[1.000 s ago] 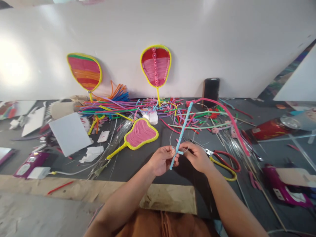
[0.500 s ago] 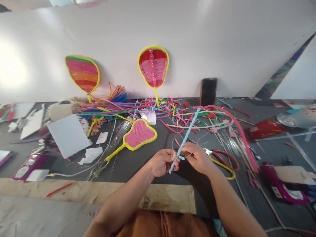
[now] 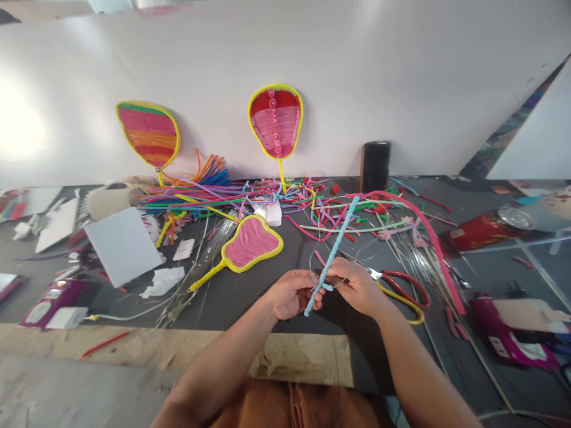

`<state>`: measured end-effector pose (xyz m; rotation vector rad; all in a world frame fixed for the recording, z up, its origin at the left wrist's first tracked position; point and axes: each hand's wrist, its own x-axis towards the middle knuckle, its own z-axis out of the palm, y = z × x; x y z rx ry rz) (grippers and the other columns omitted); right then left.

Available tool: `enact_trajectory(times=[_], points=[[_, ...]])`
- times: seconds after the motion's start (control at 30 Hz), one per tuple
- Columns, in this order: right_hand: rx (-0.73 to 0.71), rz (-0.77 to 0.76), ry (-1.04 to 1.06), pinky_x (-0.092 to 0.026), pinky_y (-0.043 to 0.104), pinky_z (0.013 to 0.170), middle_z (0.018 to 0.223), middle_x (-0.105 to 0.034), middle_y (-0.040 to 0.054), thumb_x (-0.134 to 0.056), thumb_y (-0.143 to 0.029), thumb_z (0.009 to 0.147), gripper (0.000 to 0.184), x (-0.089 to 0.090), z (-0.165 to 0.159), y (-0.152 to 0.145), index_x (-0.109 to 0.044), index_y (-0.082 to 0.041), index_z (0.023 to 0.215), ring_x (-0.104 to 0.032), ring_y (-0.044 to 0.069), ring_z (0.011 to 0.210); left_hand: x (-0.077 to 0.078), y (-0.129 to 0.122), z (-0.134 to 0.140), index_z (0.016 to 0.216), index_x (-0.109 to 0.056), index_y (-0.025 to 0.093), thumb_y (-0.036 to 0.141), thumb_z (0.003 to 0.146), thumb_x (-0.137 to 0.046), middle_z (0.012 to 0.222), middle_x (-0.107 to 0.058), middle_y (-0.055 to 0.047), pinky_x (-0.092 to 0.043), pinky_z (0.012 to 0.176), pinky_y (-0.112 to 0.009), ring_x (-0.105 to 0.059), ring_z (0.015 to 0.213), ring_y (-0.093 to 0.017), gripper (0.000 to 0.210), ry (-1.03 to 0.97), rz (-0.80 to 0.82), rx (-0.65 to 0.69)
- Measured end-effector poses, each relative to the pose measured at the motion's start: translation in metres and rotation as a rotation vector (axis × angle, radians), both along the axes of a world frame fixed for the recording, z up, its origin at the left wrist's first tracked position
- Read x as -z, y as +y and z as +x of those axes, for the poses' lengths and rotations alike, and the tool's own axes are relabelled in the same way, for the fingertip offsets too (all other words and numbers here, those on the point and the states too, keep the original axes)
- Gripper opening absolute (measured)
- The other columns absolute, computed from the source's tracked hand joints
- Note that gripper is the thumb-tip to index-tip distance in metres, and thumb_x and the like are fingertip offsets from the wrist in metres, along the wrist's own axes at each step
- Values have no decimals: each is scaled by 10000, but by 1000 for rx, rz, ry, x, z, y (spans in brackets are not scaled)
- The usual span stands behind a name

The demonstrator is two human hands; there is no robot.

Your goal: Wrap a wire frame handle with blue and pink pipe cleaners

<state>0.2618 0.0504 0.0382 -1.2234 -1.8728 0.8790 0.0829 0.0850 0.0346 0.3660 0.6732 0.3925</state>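
A light-blue fuzzy stem (image 3: 335, 248), which looks like pipe cleaner wound along its length, slants up and away between my hands. My left hand (image 3: 294, 294) pinches it near its lower end. Just right of the stem, my right hand (image 3: 357, 285) has its fingertips closed around a short light-blue end and a thin wire; the exact grip is partly hidden. Scissors (image 3: 404, 291) with red and yellow handles lie beside my right hand. A pink hand fan (image 3: 252, 244) with a yellow rim rests flat beyond my left hand.
Two more fans, one striped (image 3: 149, 134) and one with pink beads (image 3: 275, 122), stand against the white board (image 3: 214, 53). Pipe cleaners (image 3: 209, 196) are heaped behind. A phone (image 3: 375, 166) leans at the back. A red can (image 3: 488, 229) and a purple device (image 3: 508, 336) are at right.
The view has shifted slightly. My hands stay at the stem's lower end, and the short blue piece between them shows a little less.
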Motion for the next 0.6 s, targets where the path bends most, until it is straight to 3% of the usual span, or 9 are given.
enact_trajectory(times=[0.27,0.43,0.6], points=[[32,0,0,-420,265,638,686,-555,16,-495,-184,853,171,-4,-2,0,-625,-209,744,-522,150,685,1,0,0,657,-588,89,204,610,-777,623,-647,-60,-478,546,-249,-566,482,-91,227,-10,51,-7],[149,-123,90,-456,261,685,795,-648,19,-537,-272,847,127,-3,-6,-2,-638,-201,879,-600,153,739,-1,0,0,668,-595,90,235,588,-802,623,-633,-41,-491,548,-237,-568,493,-86,265,30,96,-79],[134,-256,259,-487,269,673,839,-674,34,-570,-338,827,228,1,-8,-5,-626,-195,995,-622,158,738,-3,2,-1,696,-596,101,270,589,-806,579,-625,-29,-473,532,-205,-600,506,-109,290,36,140,-162]])
